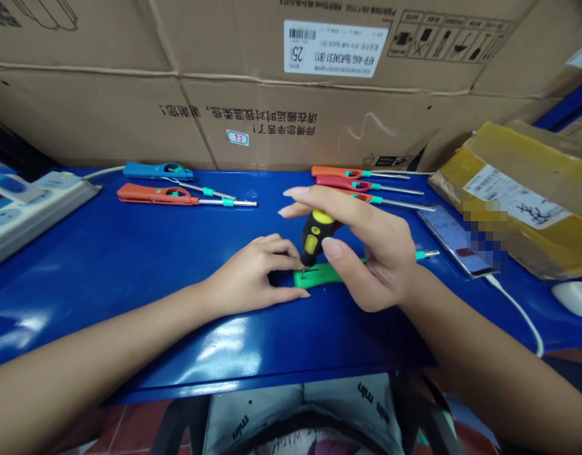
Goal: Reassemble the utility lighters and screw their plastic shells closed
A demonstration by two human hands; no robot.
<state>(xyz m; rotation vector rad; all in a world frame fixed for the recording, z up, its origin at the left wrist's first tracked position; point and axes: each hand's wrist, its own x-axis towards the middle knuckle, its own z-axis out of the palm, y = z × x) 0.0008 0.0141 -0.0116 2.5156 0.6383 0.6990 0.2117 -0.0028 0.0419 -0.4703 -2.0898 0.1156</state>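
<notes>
A green long-nosed lighter [325, 273] lies on the blue table before me, its metal tip pointing right. My left hand [265, 272] pinches the lighter's handle end between thumb and fingers. In my right hand [371, 246] is a stubby black and yellow screwdriver [311, 237], slightly tilted. Its thin shaft meets the green handle close to the left fingertips. The thumb rests against the grip while the other fingers arch over its top. The right hand covers the middle of the lighter.
Orange [158, 195] and blue lighters [151, 170] lie at the back left; several more, one of them red [340, 183], lie at the back right. A power strip [30, 205] stands left. On the right are a phone [456, 240] with a cable and a taped box [513, 196]. Cardboard [253, 95] stands behind.
</notes>
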